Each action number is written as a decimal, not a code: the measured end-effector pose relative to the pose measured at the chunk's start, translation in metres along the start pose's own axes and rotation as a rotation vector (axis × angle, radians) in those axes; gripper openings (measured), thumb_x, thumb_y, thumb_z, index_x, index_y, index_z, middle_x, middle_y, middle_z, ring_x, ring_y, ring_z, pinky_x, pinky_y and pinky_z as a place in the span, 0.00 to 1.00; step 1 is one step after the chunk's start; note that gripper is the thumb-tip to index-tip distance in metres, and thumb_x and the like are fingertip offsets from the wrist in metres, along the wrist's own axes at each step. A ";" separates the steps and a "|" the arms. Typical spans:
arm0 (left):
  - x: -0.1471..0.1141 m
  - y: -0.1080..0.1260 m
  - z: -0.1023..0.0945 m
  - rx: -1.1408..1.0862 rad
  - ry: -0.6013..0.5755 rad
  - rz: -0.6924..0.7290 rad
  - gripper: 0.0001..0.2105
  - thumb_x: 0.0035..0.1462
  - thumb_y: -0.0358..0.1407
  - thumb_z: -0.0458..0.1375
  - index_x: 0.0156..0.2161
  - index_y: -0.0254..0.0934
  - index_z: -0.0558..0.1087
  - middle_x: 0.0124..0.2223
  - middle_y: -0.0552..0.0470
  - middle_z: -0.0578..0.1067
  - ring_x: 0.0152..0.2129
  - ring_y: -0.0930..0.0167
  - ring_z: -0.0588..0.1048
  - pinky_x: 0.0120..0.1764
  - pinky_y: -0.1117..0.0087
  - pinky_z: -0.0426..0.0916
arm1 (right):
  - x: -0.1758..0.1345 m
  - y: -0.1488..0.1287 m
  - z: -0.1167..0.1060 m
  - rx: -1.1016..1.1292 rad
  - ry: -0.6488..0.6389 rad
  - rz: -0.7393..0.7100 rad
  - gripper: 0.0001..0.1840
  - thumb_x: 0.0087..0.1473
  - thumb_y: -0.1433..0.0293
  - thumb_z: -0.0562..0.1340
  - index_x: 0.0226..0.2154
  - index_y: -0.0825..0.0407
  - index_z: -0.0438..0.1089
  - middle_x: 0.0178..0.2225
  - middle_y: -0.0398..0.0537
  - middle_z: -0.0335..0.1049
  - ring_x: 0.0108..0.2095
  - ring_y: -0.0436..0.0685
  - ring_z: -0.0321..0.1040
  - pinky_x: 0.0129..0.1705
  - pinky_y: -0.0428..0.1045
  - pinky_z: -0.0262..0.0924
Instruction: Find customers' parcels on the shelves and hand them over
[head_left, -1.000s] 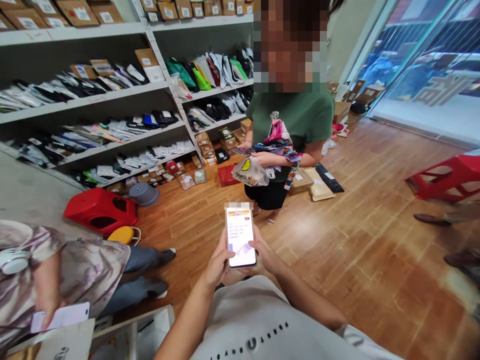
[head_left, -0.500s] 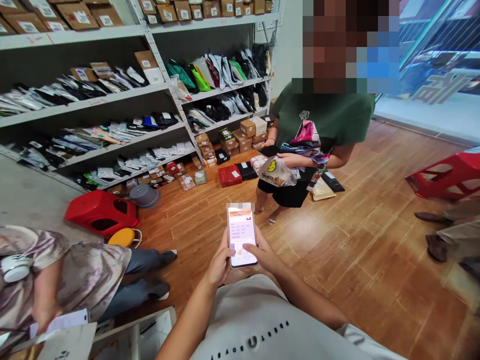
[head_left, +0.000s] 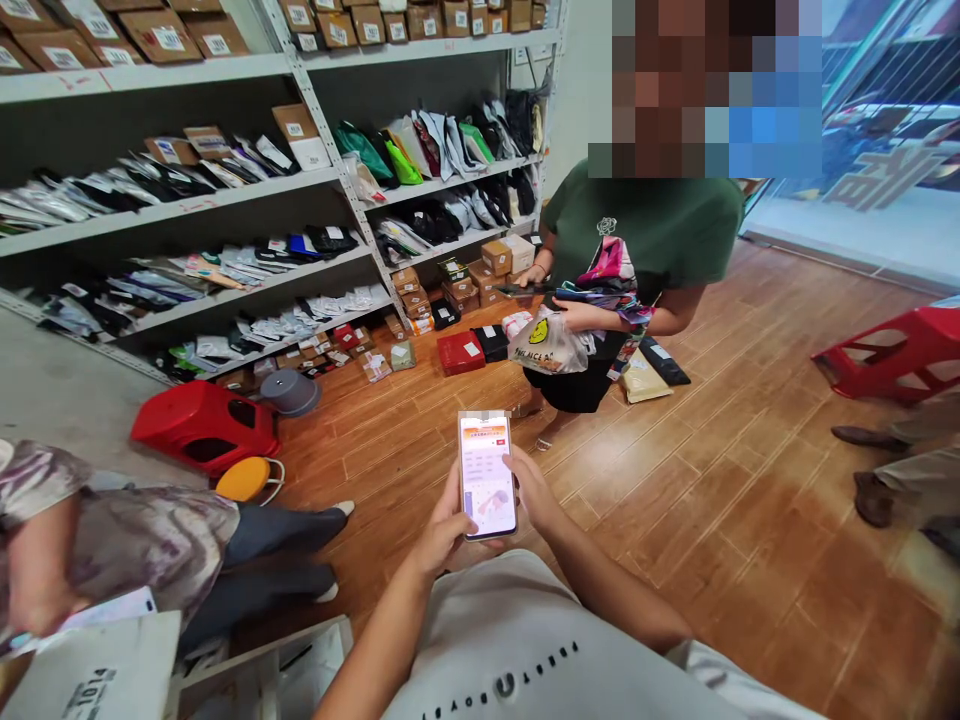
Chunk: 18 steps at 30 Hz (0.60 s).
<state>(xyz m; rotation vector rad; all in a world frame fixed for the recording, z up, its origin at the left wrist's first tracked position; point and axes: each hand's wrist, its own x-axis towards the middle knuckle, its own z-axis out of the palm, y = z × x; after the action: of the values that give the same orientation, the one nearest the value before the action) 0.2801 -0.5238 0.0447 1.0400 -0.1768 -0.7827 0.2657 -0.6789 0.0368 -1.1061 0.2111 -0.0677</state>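
Note:
A lit smartphone (head_left: 487, 475) stands upright in front of my body, held by both hands. My left hand (head_left: 444, 525) wraps the lower left side, its thumb lying on the bottom left of the screen. On the other side my right hand (head_left: 534, 492) grips the right edge, with the thumb at the upper right of the screen. Text rows and an orange banner show on the display, too small to read. The fingers behind the phone are mostly hidden.
A person in a green shirt (head_left: 660, 240) stands ahead with a plastic bag (head_left: 547, 345). Parcel shelves (head_left: 322, 130) line the wall. Red stools (head_left: 199, 425) stand left and right. At lower left another person (head_left: 150, 540) sits or stands holding a phone beside a white box (head_left: 105, 670).
My right thumb has moved up from the lower screen to its upper right. The person ahead has shifted the dark item in their hand. The person at left has moved further left.

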 end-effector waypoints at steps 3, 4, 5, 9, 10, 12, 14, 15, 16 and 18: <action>-0.002 0.005 0.004 0.007 -0.021 -0.026 0.50 0.36 0.26 0.54 0.67 0.49 0.43 0.63 0.50 0.62 0.55 0.54 0.64 0.41 0.61 0.72 | 0.009 -0.001 0.002 -0.006 0.036 -0.005 0.20 0.54 0.53 0.60 0.36 0.54 0.71 0.30 0.46 0.76 0.30 0.56 0.69 0.31 0.48 0.61; -0.003 0.007 0.005 0.015 -0.022 -0.027 0.50 0.36 0.26 0.54 0.67 0.49 0.43 0.63 0.50 0.62 0.54 0.54 0.64 0.41 0.62 0.72 | 0.010 -0.001 0.003 -0.007 0.042 -0.006 0.21 0.54 0.53 0.59 0.35 0.54 0.71 0.29 0.46 0.75 0.29 0.55 0.69 0.30 0.47 0.60; -0.003 0.009 0.006 0.019 -0.027 -0.030 0.50 0.37 0.26 0.54 0.68 0.49 0.42 0.63 0.50 0.62 0.53 0.53 0.65 0.40 0.62 0.72 | 0.009 0.000 0.003 -0.007 0.045 -0.009 0.21 0.54 0.52 0.59 0.35 0.54 0.71 0.29 0.46 0.75 0.29 0.55 0.68 0.30 0.47 0.60; -0.007 0.013 0.008 -0.004 -0.040 -0.037 0.51 0.40 0.27 0.54 0.68 0.50 0.35 0.63 0.49 0.62 0.48 0.54 0.69 0.38 0.60 0.72 | -0.001 0.002 0.007 -0.013 0.031 -0.042 0.23 0.55 0.51 0.59 0.42 0.52 0.70 0.34 0.46 0.75 0.31 0.55 0.68 0.32 0.47 0.61; -0.008 0.013 0.008 -0.014 -0.031 -0.037 0.51 0.40 0.28 0.54 0.68 0.50 0.34 0.63 0.49 0.61 0.48 0.54 0.70 0.38 0.60 0.72 | -0.005 0.003 0.008 -0.024 0.025 -0.055 0.23 0.55 0.51 0.58 0.43 0.52 0.69 0.34 0.45 0.74 0.31 0.55 0.68 0.32 0.47 0.61; -0.010 0.011 0.006 -0.038 0.003 -0.017 0.51 0.41 0.28 0.54 0.68 0.50 0.34 0.64 0.49 0.60 0.49 0.55 0.69 0.40 0.59 0.72 | -0.012 0.005 0.010 -0.033 0.009 -0.060 0.22 0.57 0.53 0.57 0.44 0.51 0.69 0.34 0.45 0.73 0.31 0.54 0.67 0.31 0.47 0.61; -0.011 0.007 0.004 -0.057 0.046 0.024 0.50 0.40 0.28 0.54 0.68 0.49 0.37 0.64 0.50 0.59 0.52 0.55 0.67 0.44 0.59 0.71 | -0.017 0.006 0.012 -0.023 -0.011 -0.044 0.20 0.58 0.55 0.56 0.46 0.51 0.68 0.35 0.46 0.74 0.32 0.55 0.68 0.32 0.47 0.61; -0.012 0.006 0.004 -0.062 0.065 0.043 0.49 0.40 0.28 0.54 0.68 0.48 0.39 0.65 0.50 0.59 0.53 0.56 0.66 0.47 0.59 0.69 | -0.019 0.006 0.014 -0.017 -0.023 -0.040 0.20 0.59 0.57 0.56 0.47 0.51 0.68 0.37 0.47 0.74 0.34 0.56 0.68 0.33 0.48 0.62; -0.013 0.005 0.003 -0.066 0.082 0.060 0.49 0.40 0.28 0.54 0.68 0.46 0.40 0.64 0.50 0.60 0.53 0.56 0.66 0.49 0.59 0.68 | -0.019 0.005 0.015 -0.012 -0.035 -0.040 0.19 0.58 0.58 0.56 0.47 0.52 0.68 0.38 0.47 0.74 0.35 0.56 0.68 0.34 0.48 0.62; -0.016 0.004 0.003 -0.074 0.108 0.091 0.49 0.40 0.29 0.55 0.68 0.46 0.40 0.63 0.50 0.61 0.54 0.56 0.65 0.50 0.58 0.67 | -0.018 0.003 0.017 -0.012 -0.064 -0.042 0.18 0.57 0.60 0.57 0.47 0.52 0.69 0.38 0.48 0.74 0.35 0.56 0.68 0.35 0.48 0.62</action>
<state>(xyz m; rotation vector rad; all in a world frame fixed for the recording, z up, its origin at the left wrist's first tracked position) 0.2686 -0.5145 0.0532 0.9946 -0.1019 -0.6445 0.2511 -0.6594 0.0438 -1.1227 0.1312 -0.0688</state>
